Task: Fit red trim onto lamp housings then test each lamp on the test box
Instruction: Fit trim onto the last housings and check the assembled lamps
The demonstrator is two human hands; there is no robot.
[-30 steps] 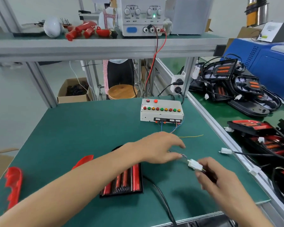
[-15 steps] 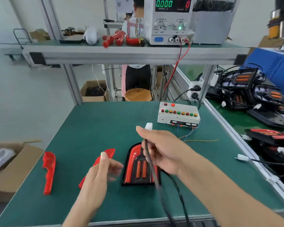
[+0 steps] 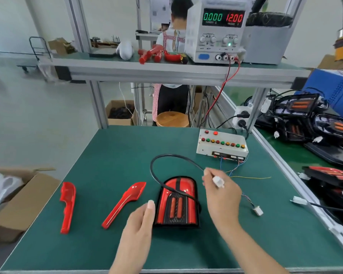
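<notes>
A black lamp housing with red trim (image 3: 176, 202) lies on the green mat near the front edge. Its black cable (image 3: 156, 165) loops up and over to my right hand (image 3: 222, 196), which pinches the white plug (image 3: 218, 181) at the cable's end. My left hand (image 3: 141, 224) hovers just left of the housing with straight fingers and holds nothing. Two loose red trim pieces lie to the left, one (image 3: 125, 204) close to the housing and one (image 3: 67, 206) farther out. The white test box (image 3: 222, 145) sits at the back right; its wire lead ends in a white connector (image 3: 258, 211).
A power supply (image 3: 216, 30) reading 12.00 stands on the upper shelf with red parts beside it. Several finished lamps (image 3: 305, 119) pile on the right bench. An open cardboard box (image 3: 14, 202) sits at the left. A person stands behind the bench by a wooden stool (image 3: 171, 119).
My right hand has carried the plug to the right of the housing, and the cable now loops over the mat. My left hand moved in beside the housing. The view tilted up.
</notes>
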